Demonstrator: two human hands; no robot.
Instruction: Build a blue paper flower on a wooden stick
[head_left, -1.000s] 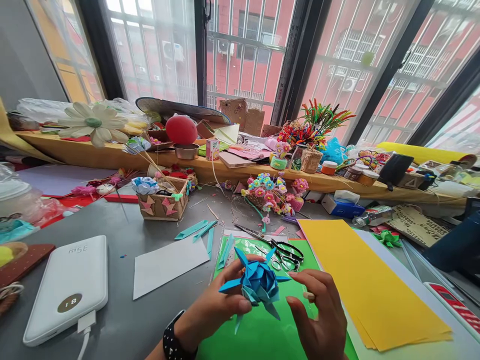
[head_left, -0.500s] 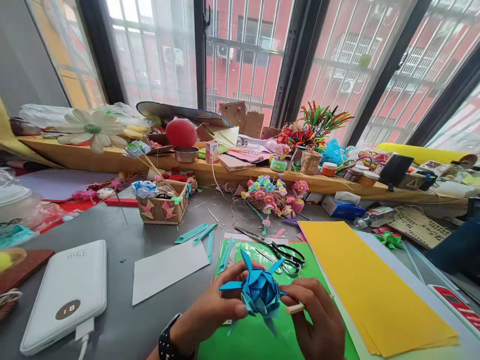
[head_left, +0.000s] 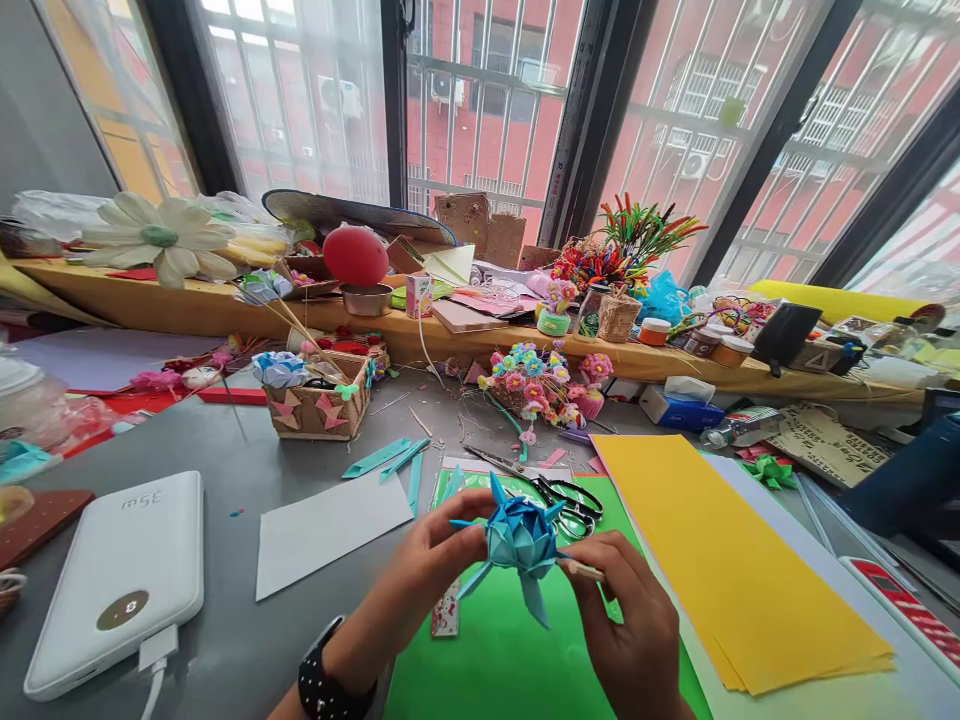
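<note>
A blue folded paper flower (head_left: 521, 538) with pointed petals is held above a green sheet (head_left: 517, 650). My left hand (head_left: 424, 580) grips it from the left, thumb and fingers closed on its side. My right hand (head_left: 630, 625) is closed at its right side, pinching a thin pale wooden stick (head_left: 585, 570) whose tip touches the flower. A dark dotted watch band (head_left: 319, 685) sits on my left wrist.
Black-handled scissors (head_left: 570, 497) lie just behind the flower. Yellow paper sheets (head_left: 720, 560) lie to the right, a white sheet (head_left: 330, 530) and a white power bank (head_left: 120, 580) to the left. Teal paper strips (head_left: 390, 458), a small box (head_left: 319, 405) and a cluttered wooden shelf (head_left: 450, 340) are behind.
The flower has risen and tilted as both hands turned it. My right hand, open a second ago, closed on the thin stick and brought it against the flower.
</note>
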